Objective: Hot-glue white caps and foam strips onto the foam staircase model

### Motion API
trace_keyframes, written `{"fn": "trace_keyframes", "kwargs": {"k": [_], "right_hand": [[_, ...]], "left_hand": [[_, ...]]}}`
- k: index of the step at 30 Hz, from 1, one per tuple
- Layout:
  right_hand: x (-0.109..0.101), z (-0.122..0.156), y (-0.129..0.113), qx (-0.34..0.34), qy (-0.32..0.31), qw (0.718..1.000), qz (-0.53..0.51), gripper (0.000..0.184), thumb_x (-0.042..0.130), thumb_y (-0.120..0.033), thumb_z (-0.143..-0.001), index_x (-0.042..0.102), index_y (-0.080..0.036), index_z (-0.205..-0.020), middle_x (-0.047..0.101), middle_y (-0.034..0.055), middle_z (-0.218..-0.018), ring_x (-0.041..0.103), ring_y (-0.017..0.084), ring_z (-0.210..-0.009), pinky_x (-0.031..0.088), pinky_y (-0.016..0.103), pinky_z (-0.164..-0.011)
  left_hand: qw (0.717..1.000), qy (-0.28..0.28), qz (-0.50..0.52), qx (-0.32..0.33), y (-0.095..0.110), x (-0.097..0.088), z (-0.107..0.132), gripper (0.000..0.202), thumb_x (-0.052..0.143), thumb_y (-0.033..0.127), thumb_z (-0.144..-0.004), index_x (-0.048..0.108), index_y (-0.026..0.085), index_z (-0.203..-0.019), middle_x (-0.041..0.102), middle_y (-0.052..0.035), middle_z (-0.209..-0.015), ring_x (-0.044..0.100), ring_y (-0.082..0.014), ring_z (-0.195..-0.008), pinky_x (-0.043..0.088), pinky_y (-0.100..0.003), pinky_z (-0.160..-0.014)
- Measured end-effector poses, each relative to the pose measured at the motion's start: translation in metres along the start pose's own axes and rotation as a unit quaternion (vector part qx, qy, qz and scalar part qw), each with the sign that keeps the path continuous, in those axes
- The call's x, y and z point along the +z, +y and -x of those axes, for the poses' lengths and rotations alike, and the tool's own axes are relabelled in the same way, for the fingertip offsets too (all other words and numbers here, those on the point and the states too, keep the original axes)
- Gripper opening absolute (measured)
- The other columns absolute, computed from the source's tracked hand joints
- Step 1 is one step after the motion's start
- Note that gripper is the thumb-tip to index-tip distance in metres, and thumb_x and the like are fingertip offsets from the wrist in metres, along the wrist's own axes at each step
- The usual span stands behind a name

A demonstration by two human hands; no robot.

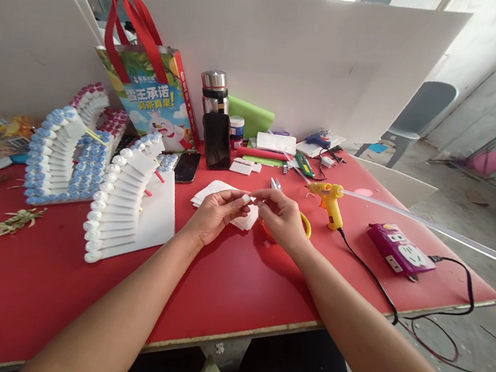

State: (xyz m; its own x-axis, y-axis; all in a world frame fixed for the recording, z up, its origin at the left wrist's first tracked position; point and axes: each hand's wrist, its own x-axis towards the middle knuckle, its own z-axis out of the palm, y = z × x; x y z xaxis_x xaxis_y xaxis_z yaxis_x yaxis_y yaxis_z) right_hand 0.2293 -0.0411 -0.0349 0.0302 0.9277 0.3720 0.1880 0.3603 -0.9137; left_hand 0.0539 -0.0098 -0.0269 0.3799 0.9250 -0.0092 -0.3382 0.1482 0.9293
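At frame centre, your left hand [221,210] pinches a small white piece [246,199] over white sheets [209,189], apparently steadying it for your right hand [281,215], whose curled fingers may also grip it (cannot tell), glue gun [331,205] right of centre, presumably for easy reach.

The red-topped table [224,290] bears, clockwise about its middle: dried stalks [19,221] at 9 o'clock; a blue-and-white fan-shaped assembly [67,157] at 10; a printed carrier bag [159,96], smartphone [187,167] and stacked white sheets [205,190] towards 11; a yellow hot-glue gun [331,204] at 2; a magenta socket box [394,246] at 3.
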Motion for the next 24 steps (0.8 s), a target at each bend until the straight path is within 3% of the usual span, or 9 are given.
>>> {"fn": "trace_keyframes", "kwargs": {"k": [7,13,17,24], "right_hand": [[0.0020,-0.0004,-0.0030,0.020,-0.007,1.000,-0.015,0.020,0.057,-0.024,-0.085,0.072,-0.020,-0.098,0.068,0.0009,-0.073,0.055,0.013,-0.057,0.043,0.027,-0.054],[-0.0008,-0.0012,-0.0067,-0.032,-0.001,0.998,0.045,0.021,0.056,-0.018,-0.083,0.073,-0.018,-0.095,0.072,0.0040,-0.089,0.057,0.013,-0.066,0.046,0.027,-0.062],[-0.0023,0.0001,-0.0091,-0.073,-0.004,0.993,0.093,0.025,0.054,-0.014,-0.083,0.075,-0.017,-0.097,0.071,0.0042,-0.088,0.056,0.013,-0.068,0.045,0.027,-0.063],[-0.0041,-0.0006,-0.0067,-0.078,-0.004,0.992,0.099,0.026,0.054,-0.012,-0.083,0.075,-0.018,-0.098,0.071,0.0036,-0.087,0.060,0.014,-0.071,0.047,0.027,-0.065]], "left_hand": [[0.999,0.007,0.031,-0.011,-0.0011,0.0004,0.0003,0.029,0.089,0.026,-0.071,0.079,0.015,-0.096,0.075,-0.0042,-0.090,0.069,-0.0112,-0.078,0.055,-0.026,-0.085],[1.000,0.010,0.022,-0.009,-0.0015,0.0022,-0.0004,0.030,0.090,0.027,-0.070,0.078,0.014,-0.094,0.075,-0.0043,-0.088,0.068,-0.0115,-0.076,0.055,-0.027,-0.084],[1.000,0.017,0.001,0.004,-0.0020,0.0019,-0.0010,0.029,0.090,0.030,-0.070,0.077,0.014,-0.092,0.073,-0.0036,-0.087,0.066,-0.0109,-0.075,0.054,-0.027,-0.082],[0.996,0.031,-0.074,0.048,-0.0053,-0.0001,-0.0010,0.031,0.088,0.033,-0.073,0.075,0.016,-0.095,0.071,-0.0025,-0.086,0.064,-0.0119,-0.074,0.053,-0.028,-0.078]]}}
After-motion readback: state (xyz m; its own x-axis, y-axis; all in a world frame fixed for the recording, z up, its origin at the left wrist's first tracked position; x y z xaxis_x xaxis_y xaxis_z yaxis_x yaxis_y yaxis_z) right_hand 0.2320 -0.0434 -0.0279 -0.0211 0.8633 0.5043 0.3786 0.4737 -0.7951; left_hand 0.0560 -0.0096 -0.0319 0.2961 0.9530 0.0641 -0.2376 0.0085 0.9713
